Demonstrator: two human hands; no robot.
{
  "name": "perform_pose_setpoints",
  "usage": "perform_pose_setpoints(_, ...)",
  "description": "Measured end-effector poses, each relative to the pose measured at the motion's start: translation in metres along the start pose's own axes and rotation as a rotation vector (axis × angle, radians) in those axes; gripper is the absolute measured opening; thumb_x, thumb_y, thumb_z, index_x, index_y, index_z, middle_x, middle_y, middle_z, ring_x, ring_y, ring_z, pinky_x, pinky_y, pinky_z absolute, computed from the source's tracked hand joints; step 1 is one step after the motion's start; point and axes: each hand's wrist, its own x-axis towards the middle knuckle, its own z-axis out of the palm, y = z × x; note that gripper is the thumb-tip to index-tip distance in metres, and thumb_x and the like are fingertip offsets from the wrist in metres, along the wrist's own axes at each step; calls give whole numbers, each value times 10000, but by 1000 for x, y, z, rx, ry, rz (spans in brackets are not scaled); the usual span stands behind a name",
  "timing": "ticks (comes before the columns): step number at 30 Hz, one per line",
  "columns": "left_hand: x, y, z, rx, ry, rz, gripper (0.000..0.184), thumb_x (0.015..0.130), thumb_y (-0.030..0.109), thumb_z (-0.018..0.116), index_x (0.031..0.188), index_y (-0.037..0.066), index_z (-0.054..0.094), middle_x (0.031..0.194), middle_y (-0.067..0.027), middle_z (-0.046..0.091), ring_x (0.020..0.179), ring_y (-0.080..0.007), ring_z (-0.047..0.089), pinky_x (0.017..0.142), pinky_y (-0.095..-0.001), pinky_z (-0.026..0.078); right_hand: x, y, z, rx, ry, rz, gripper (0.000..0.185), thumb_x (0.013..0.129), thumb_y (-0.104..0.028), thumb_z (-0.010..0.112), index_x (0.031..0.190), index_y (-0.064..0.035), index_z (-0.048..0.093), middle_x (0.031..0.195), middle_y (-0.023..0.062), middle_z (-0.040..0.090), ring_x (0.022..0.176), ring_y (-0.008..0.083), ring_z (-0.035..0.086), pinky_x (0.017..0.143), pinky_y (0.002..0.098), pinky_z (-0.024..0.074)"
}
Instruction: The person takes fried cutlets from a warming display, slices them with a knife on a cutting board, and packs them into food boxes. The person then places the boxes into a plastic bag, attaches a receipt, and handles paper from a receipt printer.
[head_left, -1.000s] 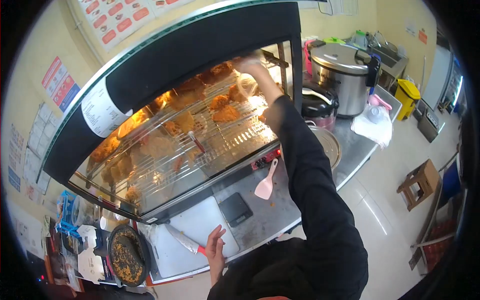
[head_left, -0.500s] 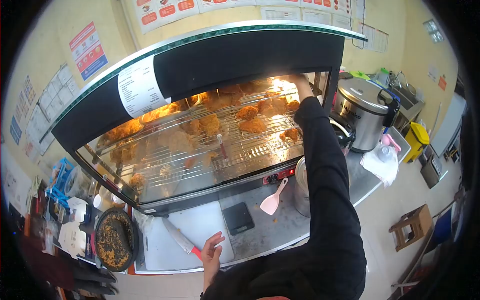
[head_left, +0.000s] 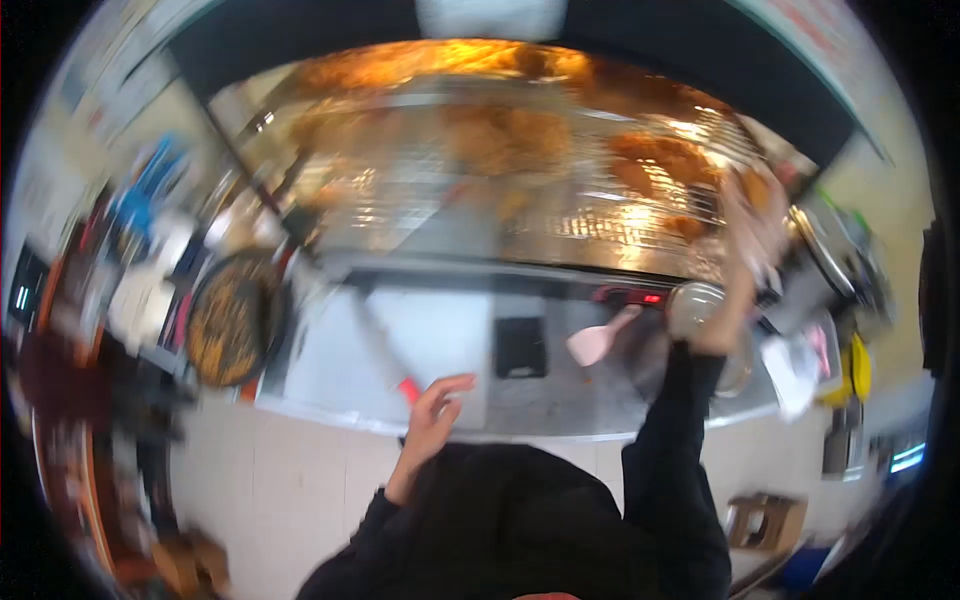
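Note:
At the right end of the glass-fronted warmer, my right hand (head_left: 752, 225) is closed round a golden-brown piece of fried chicken (head_left: 755, 187); motion smears the fingers. More fried chicken (head_left: 660, 160) lies on the wire rack behind the glass. My left hand (head_left: 436, 408) hovers over the front of the white cutting board (head_left: 450, 340), its fingers apart and nothing in them. Close to its left is a knife (head_left: 388, 350) with a red handle, lying on the board.
Right of the board are a black flat scale (head_left: 520, 347) and a pink scoop (head_left: 600, 338). A round metal container (head_left: 697, 305) stands below my right forearm. A dark round pan with brown crumbs (head_left: 235, 320) sits at the left.
My right hand has come out of the warmer's right end and now shows a piece of chicken. The view has tilted down and shifted. My left hand stays open near the knife.

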Motion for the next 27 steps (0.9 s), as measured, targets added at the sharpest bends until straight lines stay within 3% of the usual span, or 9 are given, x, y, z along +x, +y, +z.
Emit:
perform_pose_setpoints(1, -7, -3, -8, -19, 57, 7, 354, 887, -41, 475, 1227, -13, 571, 1269, -121, 594, 1203, -190, 549, 993, -333, 416, -25, -36, -13, 219, -200, 308, 460, 759, -179, 817, 1148, -31, 621, 1107, 109, 659, 962, 202, 642, 831, 310, 523)
perform_pose_setpoints(4, -32, -16, -48, -87, 327, -33, 327, 884, -29, 467, 1184, 3, 593, 1248, -104, 607, 1124, -175, 594, 898, -290, 453, -132, -90, -7, 394, -583, 52, 427, 770, -116, 795, 1149, -48, 610, 1113, 59, 642, 965, 163, 623, 829, 285, 519)
perform_pose_setpoints(5, -39, -21, -61, -124, 414, -60, 314, 883, -20, 469, 1166, 8, 601, 1240, -99, 612, 1095, -171, 608, 862, -275, 464, -175, -120, 4, 634, -797, 327, 415, 737, -91, 799, 1107, -75, 612, 1124, 79, 641, 997, 169, 622, 861, 302, 517)
perform_pose_setpoints(6, -48, -26, -75, -176, 566, -78, 300, 881, -6, 475, 1153, 12, 602, 1226, -94, 616, 1063, -163, 615, 828, -264, 464, -198, -158, 21, 731, -800, -116, 435, 687, -98, 821, 1070, -100, 614, 1122, 104, 641, 1041, 204, 626, 898, 334, 511)
perform_pose_setpoints(9, -81, -36, -121, -256, 940, -101, 267, 875, 35, 496, 1120, 25, 602, 1184, -83, 628, 985, -144, 627, 733, -233, 456, -320, -230, 93, 1018, -1331, -344, 504, 597, -241, 838, 1038, -133, 619, 1159, 129, 622, 1231, 351, 512, 1064, 449, 392)
perform_pose_setpoints(11, -106, -39, -151, -200, 1057, -59, 271, 878, 44, 499, 1133, 40, 589, 1149, -75, 633, 962, -139, 623, 703, -224, 448, -377, -284, 131, 1219, -1563, -548, 475, 618, -309, 813, 1020, -143, 622, 1206, 127, 595, 1223, 368, 499, 1028, 456, 413)
perform_pose_setpoints(17, -166, -35, -200, -192, 1302, -146, 268, 892, 93, 495, 1144, 62, 579, 1175, -71, 623, 963, -133, 613, 709, -216, 438, -475, -382, 208, 1260, -1631, -1396, 434, 638, -325, 785, 1012, -167, 632, 1307, 158, 513, 1157, 382, 504, 942, 502, 420)
perform_pose_setpoints(20, -185, -41, -218, -196, 1333, -167, 287, 908, 172, 491, 1169, 78, 566, 1186, -71, 618, 979, -138, 611, 726, -229, 430, -471, -389, 219, 1395, -1680, -1310, 426, 680, -367, 778, 1032, -171, 638, 1334, 171, 503, 1208, 392, 480, 969, 515, 415)
perform_pose_setpoints(27, -170, -37, -256, -171, 1306, -138, 310, 920, 208, 475, 1192, 83, 555, 1220, -86, 596, 1000, -152, 614, 748, -245, 425, -418, -356, 213, 1456, -1873, 176, 367, 858, -297, 726, 1115, -61, 611, 1194, 121, 612, 1128, 226, 589, 973, 383, 461)
